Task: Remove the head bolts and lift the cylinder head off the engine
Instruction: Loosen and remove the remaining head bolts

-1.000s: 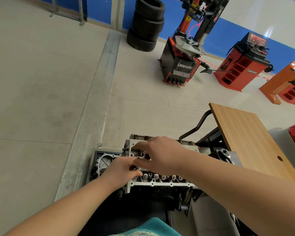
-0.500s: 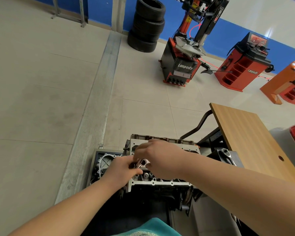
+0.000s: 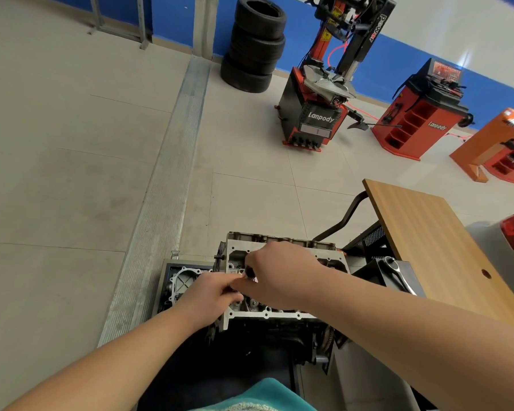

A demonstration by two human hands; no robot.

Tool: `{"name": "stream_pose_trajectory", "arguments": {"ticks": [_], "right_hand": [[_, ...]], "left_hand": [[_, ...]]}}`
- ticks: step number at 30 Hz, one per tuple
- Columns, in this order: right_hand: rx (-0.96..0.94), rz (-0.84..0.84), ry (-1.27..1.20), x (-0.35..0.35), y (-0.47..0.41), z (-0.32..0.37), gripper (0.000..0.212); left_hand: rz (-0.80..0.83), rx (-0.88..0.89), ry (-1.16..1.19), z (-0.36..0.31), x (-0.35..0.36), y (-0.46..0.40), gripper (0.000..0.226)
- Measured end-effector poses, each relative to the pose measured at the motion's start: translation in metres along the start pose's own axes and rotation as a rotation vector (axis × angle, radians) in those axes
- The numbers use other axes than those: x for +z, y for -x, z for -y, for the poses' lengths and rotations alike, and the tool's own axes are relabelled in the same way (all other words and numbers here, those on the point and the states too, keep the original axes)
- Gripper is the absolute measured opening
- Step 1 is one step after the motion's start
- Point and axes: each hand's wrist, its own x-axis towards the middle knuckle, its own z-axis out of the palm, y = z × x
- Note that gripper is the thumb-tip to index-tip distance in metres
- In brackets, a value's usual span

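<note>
Fingers of both hands, left (image 3: 208, 292) and right (image 3: 282, 277), curled together, pinching a small dark part (image 3: 250, 272), likely a bolt, over the cylinder head (image 3: 279, 315), left end; head seated on engine, near centre.

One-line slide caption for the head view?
Both hands, left and right, meet over the cylinder head, handling a small dark part.

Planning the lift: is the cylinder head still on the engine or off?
On. The silver aluminium cylinder head sits flat atop the dark engine block, both hands working over it.
</note>
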Motion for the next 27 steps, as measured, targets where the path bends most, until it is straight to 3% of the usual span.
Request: {"name": "stream_pose_trajectory", "arguments": {"ticks": [2, 4, 7, 9, 12, 14, 18, 20, 22, 24, 25, 27], "right_hand": [[-0.001, 0.001, 0.022, 0.006, -0.001, 0.002, 0.035], [-0.094, 0.000, 0.053, 0.008, 0.000, 0.002, 0.012], [-0.374, -0.008, 0.133, 0.006, 0.003, -0.009, 0.025], [-0.432, -0.015, 0.091, 0.003, 0.005, -0.013, 0.023], [-0.372, -0.043, -0.067, 0.002, 0.008, -0.012, 0.024], [-0.237, -0.095, -0.136, 0.001, 0.009, -0.008, 0.023], [0.043, -0.042, 0.010, 0.003, 0.003, -0.003, 0.042], [0.018, -0.022, 0.025, 0.007, 0.002, -0.003, 0.033], [-0.058, 0.038, 0.049, 0.003, 0.004, -0.009, 0.011], [-0.209, 0.067, 0.074, -0.001, 0.006, -0.015, 0.045], [-0.220, 0.055, 0.056, -0.002, 0.007, -0.017, 0.050], [-0.174, -0.003, -0.001, -0.005, 0.008, -0.014, 0.033]], "left_hand": [[-0.074, -0.018, 0.034, -0.003, 0.004, 0.000, 0.017], [-0.121, -0.015, 0.014, -0.003, 0.007, 0.000, 0.018], [-0.029, 0.033, -0.036, 0.002, 0.008, 0.001, 0.011], [0.043, 0.042, -0.046, 0.004, 0.005, 0.002, 0.015], [-0.022, 0.013, -0.033, 0.004, 0.001, 0.002, 0.031], [-0.091, -0.024, 0.003, 0.001, 0.002, 0.000, 0.024], [-0.124, -0.035, -0.060, -0.001, 0.009, -0.004, 0.031], [-0.060, -0.008, -0.019, -0.001, 0.010, -0.002, 0.027], [0.026, 0.019, -0.022, 0.001, 0.008, 0.002, 0.040], [0.052, 0.027, -0.027, 0.004, 0.004, 0.003, 0.050], [0.043, 0.021, -0.026, 0.005, 0.003, 0.003, 0.049], [-0.028, -0.017, 0.000, 0.003, 0.004, 0.001, 0.032]]}}
